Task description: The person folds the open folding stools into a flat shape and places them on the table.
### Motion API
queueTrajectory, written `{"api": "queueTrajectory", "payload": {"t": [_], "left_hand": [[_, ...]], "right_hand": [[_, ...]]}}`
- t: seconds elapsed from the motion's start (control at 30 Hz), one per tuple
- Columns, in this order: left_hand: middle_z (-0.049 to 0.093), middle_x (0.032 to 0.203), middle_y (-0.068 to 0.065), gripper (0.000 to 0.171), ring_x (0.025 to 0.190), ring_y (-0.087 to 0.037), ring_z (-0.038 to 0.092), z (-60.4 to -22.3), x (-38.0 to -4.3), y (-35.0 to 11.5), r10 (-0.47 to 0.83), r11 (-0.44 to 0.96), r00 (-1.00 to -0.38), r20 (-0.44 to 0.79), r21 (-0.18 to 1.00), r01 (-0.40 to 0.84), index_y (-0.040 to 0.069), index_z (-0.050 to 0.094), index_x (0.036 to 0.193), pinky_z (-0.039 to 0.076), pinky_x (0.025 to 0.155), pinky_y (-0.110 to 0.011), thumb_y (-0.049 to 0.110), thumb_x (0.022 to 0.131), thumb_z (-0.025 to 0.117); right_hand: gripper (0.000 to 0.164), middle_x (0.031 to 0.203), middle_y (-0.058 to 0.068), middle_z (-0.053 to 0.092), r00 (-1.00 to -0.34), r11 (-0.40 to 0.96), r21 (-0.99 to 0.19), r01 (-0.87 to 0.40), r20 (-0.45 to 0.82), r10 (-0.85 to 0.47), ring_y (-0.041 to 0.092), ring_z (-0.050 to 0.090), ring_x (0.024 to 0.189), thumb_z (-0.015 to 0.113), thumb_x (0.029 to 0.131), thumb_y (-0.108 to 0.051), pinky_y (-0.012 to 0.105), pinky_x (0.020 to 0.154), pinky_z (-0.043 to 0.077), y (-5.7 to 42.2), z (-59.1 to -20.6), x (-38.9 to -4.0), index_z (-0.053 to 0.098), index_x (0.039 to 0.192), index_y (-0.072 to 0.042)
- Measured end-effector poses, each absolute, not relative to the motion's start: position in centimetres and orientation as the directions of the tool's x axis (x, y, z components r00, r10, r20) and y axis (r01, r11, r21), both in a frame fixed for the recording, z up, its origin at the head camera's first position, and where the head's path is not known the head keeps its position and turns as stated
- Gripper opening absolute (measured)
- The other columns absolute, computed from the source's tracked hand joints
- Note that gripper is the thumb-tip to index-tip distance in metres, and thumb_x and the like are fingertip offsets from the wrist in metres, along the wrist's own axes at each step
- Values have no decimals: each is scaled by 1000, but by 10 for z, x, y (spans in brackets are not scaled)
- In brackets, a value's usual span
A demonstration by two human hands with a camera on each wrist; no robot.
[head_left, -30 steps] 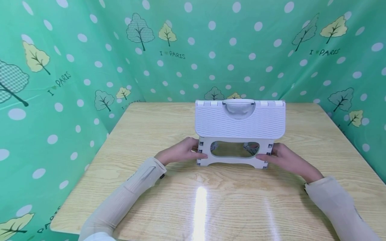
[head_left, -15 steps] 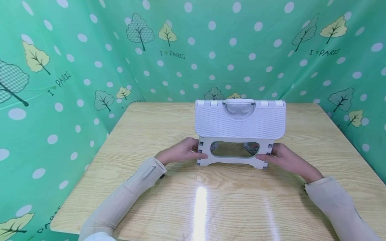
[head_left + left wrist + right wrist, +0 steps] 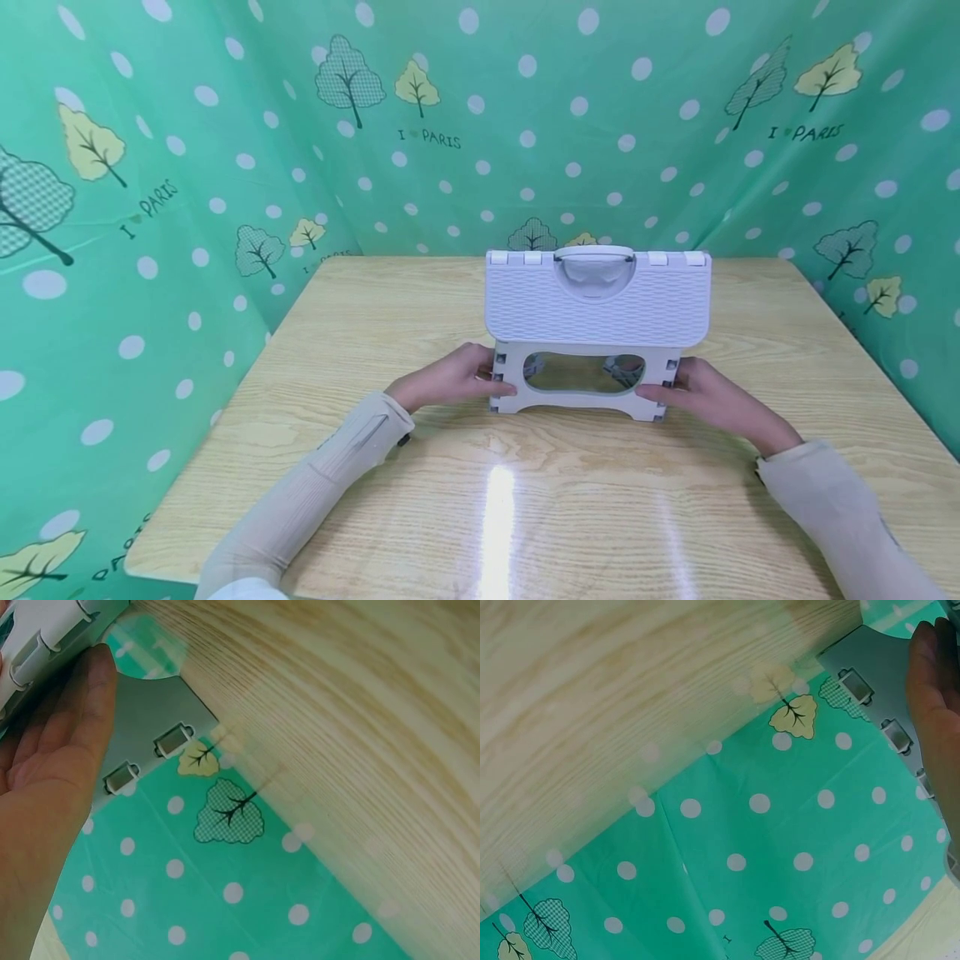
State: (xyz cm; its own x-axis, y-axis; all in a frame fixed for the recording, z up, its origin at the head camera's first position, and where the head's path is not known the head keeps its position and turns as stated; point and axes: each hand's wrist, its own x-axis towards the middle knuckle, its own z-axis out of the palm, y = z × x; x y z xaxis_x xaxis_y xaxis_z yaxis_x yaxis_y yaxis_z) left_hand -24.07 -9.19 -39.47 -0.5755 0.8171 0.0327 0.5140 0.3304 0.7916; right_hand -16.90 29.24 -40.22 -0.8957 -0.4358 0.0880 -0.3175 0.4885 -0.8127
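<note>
A pale folding step stool (image 3: 600,321) stands upright and unfolded on the table, its woven-textured top and carry-handle opening facing up. At the left edge of its front leg panel (image 3: 512,362), my left hand (image 3: 453,377) grips with the thumb in front and fingers behind. My right hand (image 3: 708,393) holds the opposite edge in the same way. Through the oval cutout, grey folded parts show inside. The left wrist view has the fingers behind the near panel, with the far leg panel (image 3: 139,705) beyond. The right wrist view shows the far leg panel (image 3: 881,671) beside the fingers.
The stool stands on a light wood-grain table (image 3: 360,317) with bright light reflections near the front. A green dotted curtain (image 3: 465,125) with printed trees hangs behind the table and along both sides.
</note>
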Motion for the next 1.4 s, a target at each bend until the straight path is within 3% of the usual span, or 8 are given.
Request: {"api": "queueTrajectory", "payload": {"t": [0.17,0.4,0.63,0.97,1.27,1.4], "left_hand": [[74,109,-4,38,92,-12,71,-395,-240,-92,816,335,-577,30,789,515,2,61,130,58,81,-27,18,96,69],[74,108,-1,39,83,-12,68,-395,-241,-92,814,352,-580,24,774,526,4,61,131,58,72,-28,19,96,68],[74,107,0,39,79,-13,66,-395,-241,-92,815,348,-580,26,778,524,5,61,131,57,69,-28,20,96,68],[74,105,0,37,80,-15,67,-396,-241,-92,811,351,-584,21,781,516,4,61,129,57,68,-27,20,96,68],[74,103,2,33,81,-15,68,-398,-241,-92,812,353,-583,20,779,519,6,62,126,57,69,-26,22,98,66],[74,106,0,33,84,-16,68,-398,-241,-93,814,346,-580,26,781,520,5,62,126,57,70,-26,21,98,65]], "right_hand": [[13,72,1,56,-897,497,-806,-321,91,-432,7,46,61,66,98,-19,26,51,44,292,-403,-169,67,105,-8],[18,90,2,70,-885,474,-809,-347,114,-452,10,55,70,64,99,-16,28,59,52,293,-404,-169,67,114,-6],[16,86,2,69,-878,464,-809,-361,127,-461,12,53,66,64,99,-14,28,57,50,294,-405,-169,67,112,-5],[24,108,1,73,-886,480,-808,-341,107,-450,10,66,87,63,100,-18,25,74,57,293,-403,-169,66,120,-6],[21,99,2,72,-892,489,-808,-328,95,-442,10,58,76,63,99,-19,26,67,54,292,-402,-168,67,116,-6],[21,100,1,72,-890,486,-810,-327,91,-447,11,61,79,63,100,-19,27,69,55,292,-403,-169,67,115,-7]]}}
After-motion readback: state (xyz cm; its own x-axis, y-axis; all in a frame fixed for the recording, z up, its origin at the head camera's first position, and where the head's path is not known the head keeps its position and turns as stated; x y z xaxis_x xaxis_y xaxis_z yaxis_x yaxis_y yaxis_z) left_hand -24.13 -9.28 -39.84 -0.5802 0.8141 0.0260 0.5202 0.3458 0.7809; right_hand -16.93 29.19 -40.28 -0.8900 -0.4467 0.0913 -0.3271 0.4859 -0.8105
